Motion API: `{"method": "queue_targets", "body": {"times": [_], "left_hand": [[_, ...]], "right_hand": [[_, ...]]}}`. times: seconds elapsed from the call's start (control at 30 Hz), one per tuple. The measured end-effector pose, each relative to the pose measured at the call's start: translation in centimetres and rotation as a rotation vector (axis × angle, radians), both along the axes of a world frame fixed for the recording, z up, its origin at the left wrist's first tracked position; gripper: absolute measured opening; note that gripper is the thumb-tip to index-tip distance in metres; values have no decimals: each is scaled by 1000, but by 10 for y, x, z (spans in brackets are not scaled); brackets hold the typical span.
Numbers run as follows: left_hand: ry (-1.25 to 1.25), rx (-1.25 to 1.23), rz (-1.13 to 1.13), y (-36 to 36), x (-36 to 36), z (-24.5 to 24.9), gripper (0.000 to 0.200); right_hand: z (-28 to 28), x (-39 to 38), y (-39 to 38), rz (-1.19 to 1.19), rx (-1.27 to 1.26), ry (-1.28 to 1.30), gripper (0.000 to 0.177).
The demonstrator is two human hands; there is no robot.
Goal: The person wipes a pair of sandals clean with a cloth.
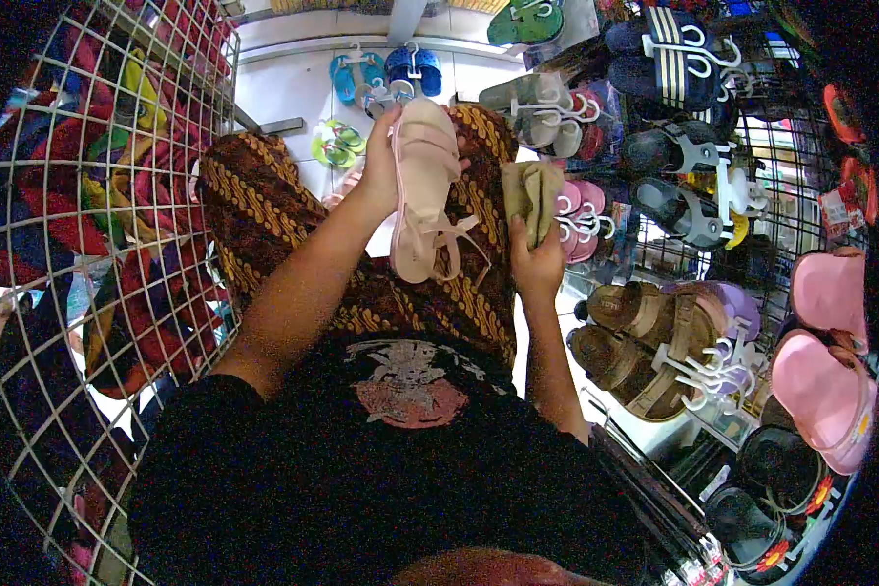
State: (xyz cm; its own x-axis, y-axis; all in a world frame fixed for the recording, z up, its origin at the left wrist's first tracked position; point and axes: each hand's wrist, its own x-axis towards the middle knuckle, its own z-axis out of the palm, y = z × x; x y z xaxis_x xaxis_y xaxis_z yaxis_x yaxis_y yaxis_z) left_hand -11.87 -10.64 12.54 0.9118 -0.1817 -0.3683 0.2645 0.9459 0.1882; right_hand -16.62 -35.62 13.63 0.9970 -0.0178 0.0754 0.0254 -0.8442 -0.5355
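A beige strappy sandal [422, 186] is held up in front of my lap, its toe pointing away from me and its ankle strap hanging loose at the right. My left hand [386, 171] grips it from the left side, with fingertips showing past its far edge. In my right hand [537, 256] is a folded olive-green cloth [532, 200], pinched near its lower end. The cloth is just right of the sandal, apart from it. Brown patterned fabric [264, 210] covers my legs beneath both hands.
A wire grid [98, 195] with colourful footwear behind it rises at the left. On the right hang brown sandals [645, 337], pink slides [820, 400], grey-black sandals [674, 210] and striped slides [664, 59]. Blue clogs [413, 70] and green flip-flops [339, 143] are on the white floor ahead.
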Motion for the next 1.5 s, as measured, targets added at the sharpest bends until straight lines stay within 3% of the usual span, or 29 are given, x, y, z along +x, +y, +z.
{"method": "queue_targets", "body": {"times": [0.1, 0.23, 0.27, 0.37, 0.4, 0.5, 0.67, 0.77, 0.87, 1.0, 1.1, 1.27, 1.33, 1.4, 1.47, 1.5], "left_hand": [[8, 7, -42, -2, 2, -13, 66], [-93, 191, -72, -3, 2, -21, 57], [-49, 315, -22, -5, 0, -24, 52], [-63, 1085, -126, 7, -1, -64, 49], [-45, 1174, -202, 8, -11, -33, 45], [69, 623, -215, 7, -21, -14, 37], [66, 766, -215, 3, -34, -26, 25], [-98, 775, -265, 12, -42, -36, 34], [-5, 932, -248, 15, -56, -22, 48], [52, 851, -258, 10, -67, -12, 56], [88, 862, -247, 6, -69, -9, 53], [66, 664, -240, 4, -57, 13, 50], [87, 690, -212, 1, -53, 35, 49], [70, 725, -186, 2, -52, 47, 47], [85, 672, -178, 6, -51, 61, 45], [96, 648, -183, 8, -51, 66, 45]], "right_hand": [[17, 5, 17, -67, -199, 209, 56], [-5, 5, 15, -71, -222, 31, 54], [-4, 5, 16, -72, -184, 54, 53], [4, 4, 16, -80, -72, 118, 53], [5, 3, 16, -86, -35, 115, 53], [2, 3, 13, -94, 21, 71, 55], [-17, 4, 2, -79, -35, -79, 59], [-8, 4, 3, -62, 34, -69, 62], [-18, 5, -1, -59, 66, -78, 64], [-21, 4, -4, -81, 68, 54, 65], [-29, 4, -7, -68, 52, -9, 67], [-42, 11, -16, -15, 127, -93, 47], [-46, 27, -28, -24, 181, 112, 46], [-20, 30, -43, -86, 841, 598, 53], [41, 24, -16, -17, 1611, 809, 57], [49, 21, 3, -36, 1745, 860, 57]]}}
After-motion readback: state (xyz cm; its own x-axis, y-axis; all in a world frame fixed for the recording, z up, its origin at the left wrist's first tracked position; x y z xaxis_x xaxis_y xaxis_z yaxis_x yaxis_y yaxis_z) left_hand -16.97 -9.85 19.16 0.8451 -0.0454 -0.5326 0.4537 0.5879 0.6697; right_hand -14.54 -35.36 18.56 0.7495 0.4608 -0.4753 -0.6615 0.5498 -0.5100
